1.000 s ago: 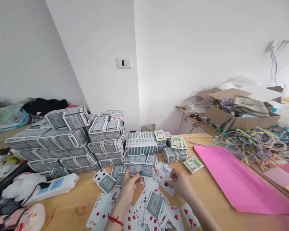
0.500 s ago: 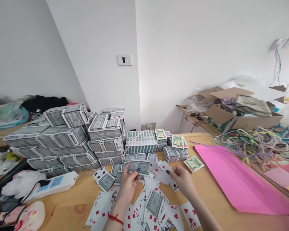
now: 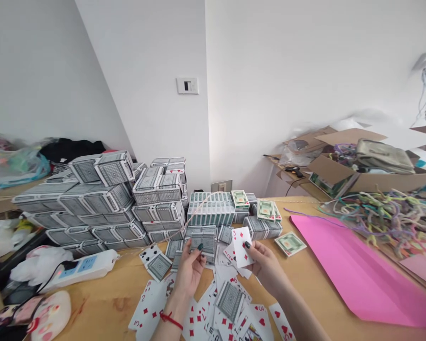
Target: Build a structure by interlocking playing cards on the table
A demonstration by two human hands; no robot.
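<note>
Two hands, lower centre of the frame. Left hand [image 3: 189,273] is part-curled, thumb over grey-backed playing cards [image 3: 206,242]; right hand [image 3: 265,261] pinches a three of diamonds [image 3: 241,248] by its edge. Risk: a thin fingertip grip could drop it into the loose card pile [image 3: 230,301] below; a slack left thumb could splay its cards.

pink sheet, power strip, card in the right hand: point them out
Pink sheet [image 3: 355,272]: head view, middle.
Power strip [image 3: 84,270]: head view, casing.
Card [image 3: 240,248] in the right hand [image 3: 264,263]: head view, printed face.
</note>
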